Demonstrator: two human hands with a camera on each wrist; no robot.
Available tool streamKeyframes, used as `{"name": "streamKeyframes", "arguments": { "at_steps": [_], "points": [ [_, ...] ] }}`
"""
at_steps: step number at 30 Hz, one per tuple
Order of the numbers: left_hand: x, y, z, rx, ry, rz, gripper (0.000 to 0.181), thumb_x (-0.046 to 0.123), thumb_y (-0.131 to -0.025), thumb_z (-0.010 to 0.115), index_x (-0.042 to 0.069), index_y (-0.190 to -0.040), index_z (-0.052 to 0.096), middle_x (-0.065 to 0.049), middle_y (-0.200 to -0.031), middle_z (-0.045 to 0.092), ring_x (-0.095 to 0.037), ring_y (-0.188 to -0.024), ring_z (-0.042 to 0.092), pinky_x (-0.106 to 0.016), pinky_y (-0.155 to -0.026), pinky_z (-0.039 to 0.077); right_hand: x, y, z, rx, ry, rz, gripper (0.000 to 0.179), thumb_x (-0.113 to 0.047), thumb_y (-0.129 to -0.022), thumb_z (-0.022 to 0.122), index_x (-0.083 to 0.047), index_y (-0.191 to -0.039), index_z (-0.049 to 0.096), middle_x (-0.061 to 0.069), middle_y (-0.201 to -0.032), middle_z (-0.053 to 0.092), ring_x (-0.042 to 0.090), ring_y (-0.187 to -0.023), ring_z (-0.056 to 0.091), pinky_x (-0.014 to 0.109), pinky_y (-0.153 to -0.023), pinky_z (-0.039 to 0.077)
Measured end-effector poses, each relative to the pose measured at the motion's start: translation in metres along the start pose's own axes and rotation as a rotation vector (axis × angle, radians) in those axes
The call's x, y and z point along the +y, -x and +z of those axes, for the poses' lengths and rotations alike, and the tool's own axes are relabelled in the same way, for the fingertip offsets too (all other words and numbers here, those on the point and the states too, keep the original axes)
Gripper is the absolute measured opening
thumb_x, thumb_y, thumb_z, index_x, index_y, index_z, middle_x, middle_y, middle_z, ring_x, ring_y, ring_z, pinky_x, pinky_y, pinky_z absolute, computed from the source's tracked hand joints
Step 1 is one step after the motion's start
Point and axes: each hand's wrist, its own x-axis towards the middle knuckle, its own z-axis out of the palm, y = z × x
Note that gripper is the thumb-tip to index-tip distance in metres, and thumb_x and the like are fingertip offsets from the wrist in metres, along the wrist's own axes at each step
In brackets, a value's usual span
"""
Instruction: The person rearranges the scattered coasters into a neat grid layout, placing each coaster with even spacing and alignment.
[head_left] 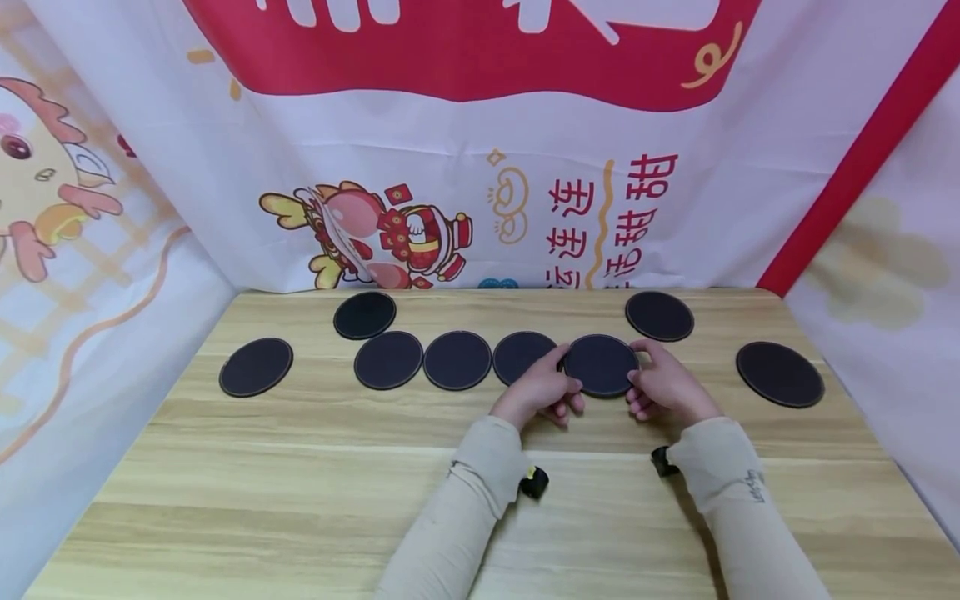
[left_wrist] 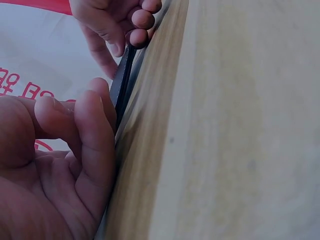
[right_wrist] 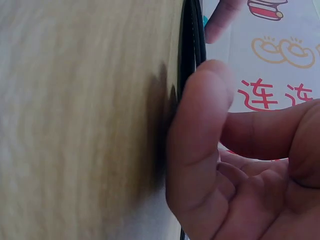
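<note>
In the head view, both hands are at a round, dark coaster with a thin light rim line, at the right end of a row. My left hand holds its left edge between thumb and fingers. On the opposite side, my right hand pinches the right edge. The left wrist view shows the coaster edge-on, close over the wood, running between the two hands. In the right wrist view the dark edge meets the fingertips, with a shadow on the table beside it.
Left of the held coaster, three matching coasters line up: a near one partly behind my left hand, a middle one and a far one. Others lie at back left, far left, back right and far right. Printed cloth hangs behind the wooden table.
</note>
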Motion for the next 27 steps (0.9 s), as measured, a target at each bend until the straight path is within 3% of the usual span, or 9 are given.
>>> {"name": "streamKeyframes", "arguments": {
  "at_steps": [10,27],
  "points": [
    [0.0014,0.0007,0.0004,-0.01,-0.01,0.008,0.067,0.005,-0.102,0.054,0.025,-0.161,0.03,-0.011,-0.069,0.066,-0.014,-0.039,0.044,-0.032,-0.046,0.053,0.001,-0.0029,-0.0027,-0.002,0.071,0.004,0.059,0.002,-0.102,0.039,-0.001,-0.157,0.016,0.014,-0.072,0.06,0.019,-0.053,0.06,0.035,-0.05,0.056],
    [0.0009,-0.0007,0.0041,0.003,-0.027,0.007,0.066,0.005,-0.102,0.054,0.024,-0.161,0.029,-0.011,-0.069,0.065,-0.015,-0.038,0.045,-0.033,-0.045,0.054,0.0049,-0.003,-0.0096,-0.045,0.001,0.0,0.065,0.002,-0.102,0.037,-0.001,-0.16,0.008,0.015,-0.076,0.061,0.02,-0.056,0.062,0.036,-0.053,0.057]
  ]
}}
